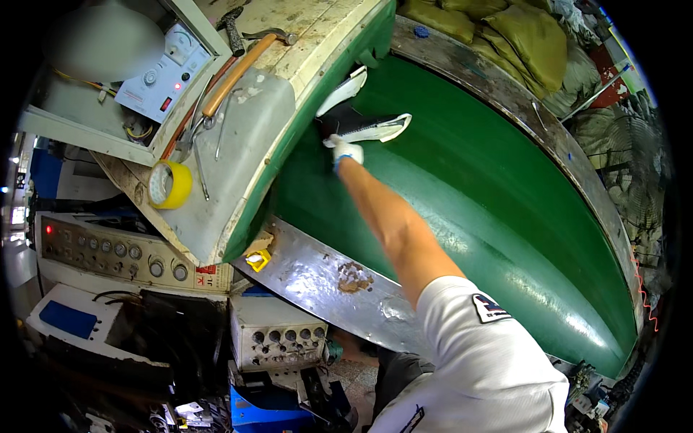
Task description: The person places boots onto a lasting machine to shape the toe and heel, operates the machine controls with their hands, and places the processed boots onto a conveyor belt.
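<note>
My right hand (348, 151), in a white glove with a blue cuff, reaches far out over a smooth green surface (462, 209). Its fingers are closed at the near end of a black-and-white shoe piece (375, 130); the exact grip is small and partly hidden. A second shoe piece (343, 91), also with a white edge, lies just beyond, closer to the machine housing. Dark material joins or overlaps between the two. Both lie beside the green lower side of the housing (317, 105). My left hand is out of the picture.
On the housing top lie an orange-handled hammer (242, 72), a yellow tape roll (170, 185) and thin tools. A metal rim (310, 267) borders the green surface, with a small yellow object (258, 260) on it. Control panels (115, 249) stand left; sacks (520, 43) lie at the far right.
</note>
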The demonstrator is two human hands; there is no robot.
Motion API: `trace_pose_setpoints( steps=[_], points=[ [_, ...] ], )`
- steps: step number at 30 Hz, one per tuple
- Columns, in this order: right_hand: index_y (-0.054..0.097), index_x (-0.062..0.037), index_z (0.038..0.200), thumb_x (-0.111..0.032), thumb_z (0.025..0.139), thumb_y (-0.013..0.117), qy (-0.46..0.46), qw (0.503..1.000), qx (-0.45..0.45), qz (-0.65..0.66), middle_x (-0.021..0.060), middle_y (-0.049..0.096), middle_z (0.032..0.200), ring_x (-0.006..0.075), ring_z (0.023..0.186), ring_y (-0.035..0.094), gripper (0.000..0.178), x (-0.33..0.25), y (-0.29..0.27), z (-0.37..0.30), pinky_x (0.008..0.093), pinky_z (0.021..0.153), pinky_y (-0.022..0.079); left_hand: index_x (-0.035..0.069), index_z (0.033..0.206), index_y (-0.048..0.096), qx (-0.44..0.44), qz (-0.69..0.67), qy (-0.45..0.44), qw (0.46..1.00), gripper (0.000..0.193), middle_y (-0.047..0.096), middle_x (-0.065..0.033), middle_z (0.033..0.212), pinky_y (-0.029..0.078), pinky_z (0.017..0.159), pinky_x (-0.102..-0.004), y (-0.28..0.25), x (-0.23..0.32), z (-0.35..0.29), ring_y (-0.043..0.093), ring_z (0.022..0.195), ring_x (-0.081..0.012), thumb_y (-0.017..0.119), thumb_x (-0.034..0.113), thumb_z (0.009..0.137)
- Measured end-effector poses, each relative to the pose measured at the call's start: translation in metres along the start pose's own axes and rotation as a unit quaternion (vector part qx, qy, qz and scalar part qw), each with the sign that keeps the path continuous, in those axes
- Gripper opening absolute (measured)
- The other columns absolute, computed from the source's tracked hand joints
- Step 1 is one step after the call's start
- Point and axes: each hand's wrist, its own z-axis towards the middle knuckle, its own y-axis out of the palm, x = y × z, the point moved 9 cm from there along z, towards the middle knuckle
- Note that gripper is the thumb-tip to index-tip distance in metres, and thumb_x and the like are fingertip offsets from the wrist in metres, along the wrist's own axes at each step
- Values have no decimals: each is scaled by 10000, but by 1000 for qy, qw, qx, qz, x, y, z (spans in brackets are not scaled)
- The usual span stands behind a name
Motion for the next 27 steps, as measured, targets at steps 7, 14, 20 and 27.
trace_pose_setpoints(
  steps=[7,14,20,27],
  points=[
    [351,249,1408,-497,697,911,61,985,121,106,341,591,1354,400,1230,638,1173,-44,-38,74,424,1027,522,-10,1051,745,-61,15,-32,997,297,723,-197,1006,511,889,-497,17,1,13,656,912,-396,598,244,1003],
    [516,183,1326,-331,652,949,-16,976,106,191,269,694,1226,377,1121,691,952,-24,-45,74,404,992,547,9,1035,753,-22,26,-11,999,311,722,-175,1024,521,857,-483,15,-14,0,661,900,-376,564,256,1020],
    [631,-10,1231,-41,779,826,55,925,-49,373,154,731,1071,355,906,735,493,31,-141,39,540,819,605,28,1015,758,-10,-2,7,1000,277,735,-152,962,527,836,-471,1,6,9,670,870,-357,588,246,1010],
    [522,-20,1444,-146,857,789,33,867,-415,275,168,635,1379,328,1265,614,657,88,-282,-129,536,1113,467,-10,969,744,44,17,46,998,198,725,-191,885,551,765,-477,-7,-12,-8,675,794,-381,663,171,966]
  ],
)
